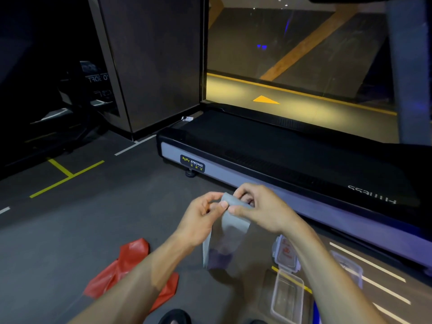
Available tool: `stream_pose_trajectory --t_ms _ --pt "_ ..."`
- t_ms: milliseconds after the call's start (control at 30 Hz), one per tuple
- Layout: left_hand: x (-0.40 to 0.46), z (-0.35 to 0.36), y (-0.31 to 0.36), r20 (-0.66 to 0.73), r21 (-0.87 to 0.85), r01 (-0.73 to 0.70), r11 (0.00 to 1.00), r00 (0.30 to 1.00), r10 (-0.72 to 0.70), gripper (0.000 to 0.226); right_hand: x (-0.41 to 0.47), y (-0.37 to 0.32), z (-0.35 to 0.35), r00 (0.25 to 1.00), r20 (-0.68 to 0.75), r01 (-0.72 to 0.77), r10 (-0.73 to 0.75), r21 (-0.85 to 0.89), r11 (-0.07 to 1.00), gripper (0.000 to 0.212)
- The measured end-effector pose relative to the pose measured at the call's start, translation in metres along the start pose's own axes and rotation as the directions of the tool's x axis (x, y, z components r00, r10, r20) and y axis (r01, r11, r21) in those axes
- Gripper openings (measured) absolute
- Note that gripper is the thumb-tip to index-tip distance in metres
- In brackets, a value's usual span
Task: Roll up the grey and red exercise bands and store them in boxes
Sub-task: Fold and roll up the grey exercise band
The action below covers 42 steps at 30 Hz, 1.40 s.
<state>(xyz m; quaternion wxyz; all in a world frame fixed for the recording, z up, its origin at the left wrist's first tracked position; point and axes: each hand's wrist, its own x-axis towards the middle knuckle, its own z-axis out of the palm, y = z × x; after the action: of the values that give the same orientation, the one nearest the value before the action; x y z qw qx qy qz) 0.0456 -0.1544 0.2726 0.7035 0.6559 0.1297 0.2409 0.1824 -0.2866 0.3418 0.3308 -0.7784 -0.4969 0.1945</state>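
Left hand (pixel 203 212): fingers and thumb pinching the top edge of the grey exercise band (pixel 228 232). Right hand (pixel 256 208): fingers curled over the same top edge, thumb tip meeting the left thumb. Grey exercise band: held up between both hands, hanging down below them, lower end near the floor. Red exercise band (pixel 127 267): crumpled on the floor, below and left of the left forearm. Clear plastic box (pixel 288 298): open, on the floor below the right forearm. Box lid (pixel 286 253): lying just beyond that box. Second clear box (pixel 350 268): right of the right forearm, partly hidden. Treadmill (pixel 280 157): beyond the hands.
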Motion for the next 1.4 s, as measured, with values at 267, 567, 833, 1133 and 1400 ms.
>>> stream_pose_trajectory --t_ms 267,567,833,1133,1400 --pt "0.0004 0.0013 0.0026 0.056 -0.162 0.043 0.986 0.998 -0.034 0.035 -0.0015 -0.0077 -0.0024 0.987 -0.153 0.028 -0.045 -0.111 0.993 0.022" --pt "-0.0024 0.0003 -0.0013 0.017 0.042 -0.020 0.999 1.000 0.019 0.030 -0.0004 -0.0064 -0.0058 0.979 -0.204 -0.003 -0.021 -0.120 0.993 0.022" --pt "-0.0022 -0.0015 -0.0016 0.045 0.040 0.055 0.998 0.997 -0.056 0.024 0.0006 -0.0038 -0.0066 0.989 -0.138 0.039 -0.060 -0.150 0.988 0.026" --pt "-0.0016 0.0000 0.0003 0.042 0.009 0.067 0.998 0.997 -0.068 0.017 -0.0007 -0.0104 -0.0050 0.999 -0.046 0.004 -0.013 -0.189 0.982 0.051" --pt "-0.0031 0.0006 0.0056 0.068 0.007 -0.007 1.000 0.998 0.006 0.027 -0.0024 -0.0063 -0.0035 1.000 0.005 -0.028 0.029 -0.057 0.998 0.050"
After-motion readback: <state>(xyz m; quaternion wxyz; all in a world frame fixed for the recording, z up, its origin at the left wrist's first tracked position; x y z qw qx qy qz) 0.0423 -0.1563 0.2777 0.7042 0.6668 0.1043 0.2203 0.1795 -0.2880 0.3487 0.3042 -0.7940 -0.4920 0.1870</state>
